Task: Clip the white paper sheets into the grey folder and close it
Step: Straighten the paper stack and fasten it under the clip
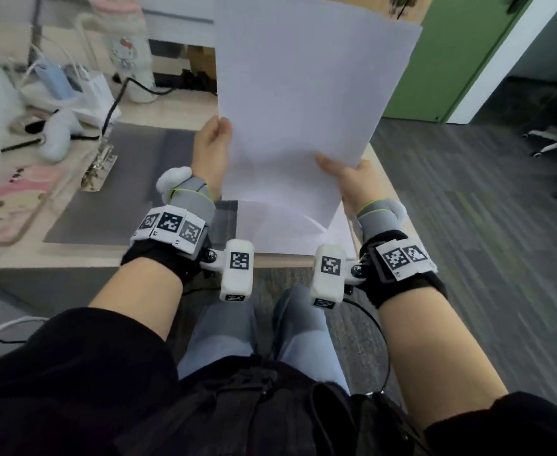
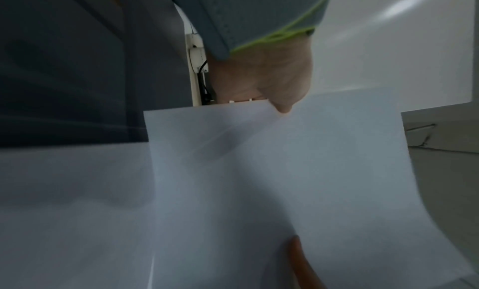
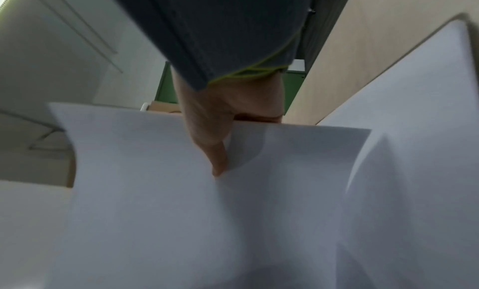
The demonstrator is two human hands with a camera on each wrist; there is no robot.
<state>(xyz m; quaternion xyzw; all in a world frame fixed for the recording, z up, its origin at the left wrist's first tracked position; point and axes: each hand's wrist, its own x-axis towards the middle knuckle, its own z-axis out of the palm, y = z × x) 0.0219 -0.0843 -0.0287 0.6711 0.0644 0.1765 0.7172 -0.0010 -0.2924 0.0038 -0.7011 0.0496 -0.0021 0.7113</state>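
Both hands are pinching the white paper sheets [image 1: 303, 103] up off the desk, left hand [image 1: 212, 149] on one edge, right hand [image 1: 353, 179] at the lower corner. The grey folder [image 1: 122, 192] lies open underneath, its metal clip [image 1: 101, 166] off to the left. Honestly, with more sheets [image 1: 290, 230] loose on the folder, I'd bet the floppy stack fans apart or slides in crooked under the clip.

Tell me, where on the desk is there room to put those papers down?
The open grey folder has a bare patch between its metal clip and the left hand. More white paper already covers its right side. The desk's far left is crowded: a pink pad, cables and a white bottle.
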